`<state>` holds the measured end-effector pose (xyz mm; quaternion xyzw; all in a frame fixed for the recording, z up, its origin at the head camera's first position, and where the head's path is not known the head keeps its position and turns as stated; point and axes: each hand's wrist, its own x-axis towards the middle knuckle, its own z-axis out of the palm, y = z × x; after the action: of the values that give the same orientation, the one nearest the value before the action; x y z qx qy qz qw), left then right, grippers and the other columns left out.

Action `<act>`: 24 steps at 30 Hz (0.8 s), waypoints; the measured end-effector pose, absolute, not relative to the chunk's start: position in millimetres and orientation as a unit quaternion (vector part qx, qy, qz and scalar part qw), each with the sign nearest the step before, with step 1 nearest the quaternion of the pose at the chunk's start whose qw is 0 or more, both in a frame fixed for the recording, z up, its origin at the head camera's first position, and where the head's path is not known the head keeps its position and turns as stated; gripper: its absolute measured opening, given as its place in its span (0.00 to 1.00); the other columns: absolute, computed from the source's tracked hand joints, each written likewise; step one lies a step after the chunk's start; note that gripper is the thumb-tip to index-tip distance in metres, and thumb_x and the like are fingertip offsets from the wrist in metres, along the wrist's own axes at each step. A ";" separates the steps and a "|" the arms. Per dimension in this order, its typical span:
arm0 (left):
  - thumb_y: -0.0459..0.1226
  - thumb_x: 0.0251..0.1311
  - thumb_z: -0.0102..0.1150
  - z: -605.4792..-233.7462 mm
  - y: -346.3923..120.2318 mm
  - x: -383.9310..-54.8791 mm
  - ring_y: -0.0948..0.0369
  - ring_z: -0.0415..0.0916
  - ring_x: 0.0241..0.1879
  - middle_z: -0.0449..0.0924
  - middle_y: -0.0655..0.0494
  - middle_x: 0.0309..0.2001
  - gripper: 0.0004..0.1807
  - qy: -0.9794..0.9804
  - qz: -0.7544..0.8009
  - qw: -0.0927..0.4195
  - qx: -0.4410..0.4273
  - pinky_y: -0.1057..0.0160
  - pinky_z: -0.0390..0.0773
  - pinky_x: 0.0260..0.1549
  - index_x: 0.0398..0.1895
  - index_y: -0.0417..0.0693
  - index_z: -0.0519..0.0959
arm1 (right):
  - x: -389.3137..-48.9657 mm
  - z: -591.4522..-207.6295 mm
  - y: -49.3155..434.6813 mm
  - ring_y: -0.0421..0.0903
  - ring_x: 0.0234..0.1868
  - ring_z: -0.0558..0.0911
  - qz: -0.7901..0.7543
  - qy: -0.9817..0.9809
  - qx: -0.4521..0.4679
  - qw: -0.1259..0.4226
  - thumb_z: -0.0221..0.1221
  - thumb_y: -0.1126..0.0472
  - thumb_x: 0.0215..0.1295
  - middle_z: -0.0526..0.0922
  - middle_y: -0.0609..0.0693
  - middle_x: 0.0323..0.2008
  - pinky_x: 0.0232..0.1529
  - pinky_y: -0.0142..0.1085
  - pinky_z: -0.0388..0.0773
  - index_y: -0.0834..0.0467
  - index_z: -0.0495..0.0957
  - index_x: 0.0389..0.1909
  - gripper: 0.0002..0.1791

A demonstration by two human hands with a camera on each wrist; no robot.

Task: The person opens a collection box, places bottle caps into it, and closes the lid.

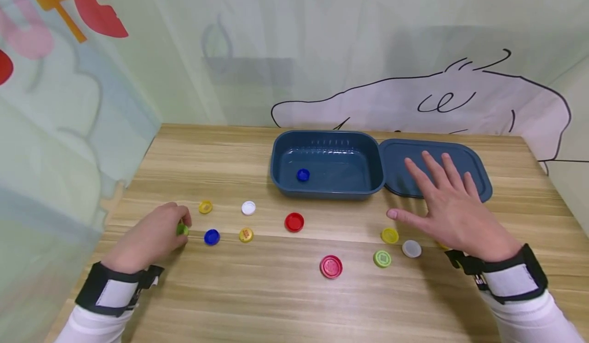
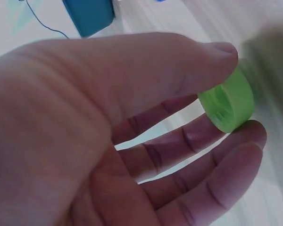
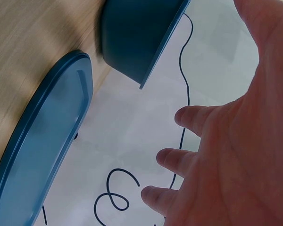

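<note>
At the left of the table my left hand (image 1: 152, 234) pinches a green bottle cap (image 2: 229, 103) between thumb and fingers, its hollow side partly visible in the left wrist view. Close to that hand lie a yellow cap (image 1: 205, 207) and a blue cap (image 1: 212, 237). My right hand (image 1: 453, 215) is spread with straight fingers above the table, over the near part of the blue lid (image 1: 395, 164), and holds nothing. Just left of its wrist are a whitish cap (image 1: 411, 249), a yellow cap (image 1: 389, 235) and a green cap (image 1: 382, 258).
A dark blue box (image 1: 327, 196) stands at the back, with one blue cap (image 1: 302, 175) inside. Between the hands lie a white cap (image 1: 248, 208), an orange-yellow cap (image 1: 246, 234) and two red caps (image 1: 294, 222). Another yellow piece is mostly hidden under the right hand. Printed cloth rises behind.
</note>
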<state>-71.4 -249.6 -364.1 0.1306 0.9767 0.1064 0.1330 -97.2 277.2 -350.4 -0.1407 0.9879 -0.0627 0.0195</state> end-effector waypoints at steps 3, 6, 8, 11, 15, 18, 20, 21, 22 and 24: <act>0.30 0.44 0.66 -357.5 -246.3 -73.7 0.59 0.69 0.27 0.74 0.51 0.29 0.10 0.978 0.108 0.118 0.135 0.55 0.77 0.29 0.31 0.43 0.77 | -97.3 -349.9 277.3 0.57 0.70 0.24 -0.063 0.988 -0.140 0.020 0.49 0.20 0.49 0.34 0.58 0.76 0.60 0.76 0.37 0.46 0.39 0.76 0.59; 0.30 0.46 0.64 -348.8 -240.4 -77.4 0.58 0.70 0.28 0.75 0.49 0.31 0.10 0.980 0.099 0.105 0.139 0.54 0.78 0.29 0.34 0.41 0.77 | -97.3 -349.6 277.5 0.57 0.70 0.24 -0.062 0.988 -0.139 0.022 0.49 0.19 0.49 0.34 0.58 0.75 0.60 0.76 0.37 0.46 0.39 0.76 0.60; 0.30 0.48 0.64 -342.3 -235.3 -80.2 0.58 0.70 0.28 0.75 0.48 0.32 0.10 0.981 0.090 0.100 0.142 0.54 0.78 0.30 0.36 0.40 0.77 | -97.3 -349.5 277.6 0.57 0.70 0.24 -0.060 0.988 -0.138 0.021 0.49 0.19 0.49 0.34 0.58 0.75 0.60 0.76 0.37 0.46 0.39 0.76 0.60; 0.31 0.50 0.65 -332.5 -226.3 -86.4 0.57 0.71 0.29 0.76 0.47 0.34 0.11 0.981 0.083 0.092 0.151 0.54 0.78 0.31 0.37 0.39 0.77 | -97.3 -349.4 278.1 0.57 0.70 0.24 -0.059 0.989 -0.137 0.020 0.49 0.19 0.49 0.34 0.59 0.75 0.60 0.76 0.36 0.46 0.39 0.76 0.60; 0.32 0.51 0.64 -320.1 -213.3 -95.6 0.58 0.71 0.29 0.75 0.47 0.35 0.11 0.978 0.087 0.083 0.168 0.56 0.78 0.31 0.39 0.38 0.77 | -97.2 -349.2 278.5 0.56 0.69 0.23 -0.059 0.989 -0.137 0.018 0.49 0.19 0.49 0.34 0.59 0.75 0.60 0.76 0.36 0.47 0.38 0.76 0.60; 0.32 0.52 0.64 -312.0 -200.9 -103.5 0.57 0.72 0.32 0.75 0.48 0.37 0.12 0.977 0.083 0.083 0.177 0.56 0.78 0.34 0.40 0.39 0.77 | -97.5 -349.0 278.6 0.56 0.69 0.23 -0.058 0.989 -0.137 0.019 0.49 0.19 0.49 0.33 0.59 0.75 0.60 0.76 0.36 0.47 0.38 0.76 0.60; 0.33 0.54 0.64 -307.1 -190.8 -109.9 0.57 0.72 0.34 0.75 0.48 0.39 0.13 0.976 0.082 0.085 0.185 0.56 0.78 0.37 0.42 0.40 0.77 | -97.6 -348.8 278.8 0.56 0.69 0.23 -0.058 0.989 -0.138 0.020 0.49 0.19 0.49 0.33 0.59 0.75 0.60 0.76 0.35 0.46 0.38 0.76 0.60; 0.34 0.55 0.64 -304.6 -185.2 -113.3 0.57 0.72 0.34 0.75 0.48 0.40 0.13 0.975 0.080 0.086 0.189 0.56 0.78 0.37 0.43 0.41 0.77 | -97.5 -348.6 279.0 0.56 0.69 0.23 -0.058 0.989 -0.137 0.020 0.49 0.19 0.49 0.32 0.59 0.75 0.60 0.75 0.35 0.46 0.37 0.76 0.60; 0.34 0.56 0.63 -302.2 -179.4 -116.9 0.57 0.72 0.35 0.75 0.48 0.41 0.13 0.974 0.080 0.088 0.193 0.56 0.78 0.38 0.44 0.41 0.76 | -97.5 -348.5 279.2 0.56 0.69 0.23 -0.058 0.989 -0.137 0.021 0.49 0.19 0.49 0.32 0.58 0.75 0.60 0.75 0.34 0.46 0.37 0.76 0.60; 0.34 0.56 0.63 -298.7 -167.5 -124.6 0.56 0.72 0.36 0.74 0.48 0.41 0.14 0.972 0.081 0.087 0.205 0.56 0.78 0.39 0.45 0.41 0.76 | -97.5 -348.3 279.4 0.56 0.69 0.22 -0.058 0.989 -0.136 0.022 0.49 0.19 0.49 0.31 0.58 0.75 0.61 0.75 0.33 0.46 0.37 0.76 0.60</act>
<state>-124.6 -167.5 -298.7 0.2047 0.9716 0.0810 0.0865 -97.5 279.4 -348.3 -0.1360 0.9888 -0.0577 0.0224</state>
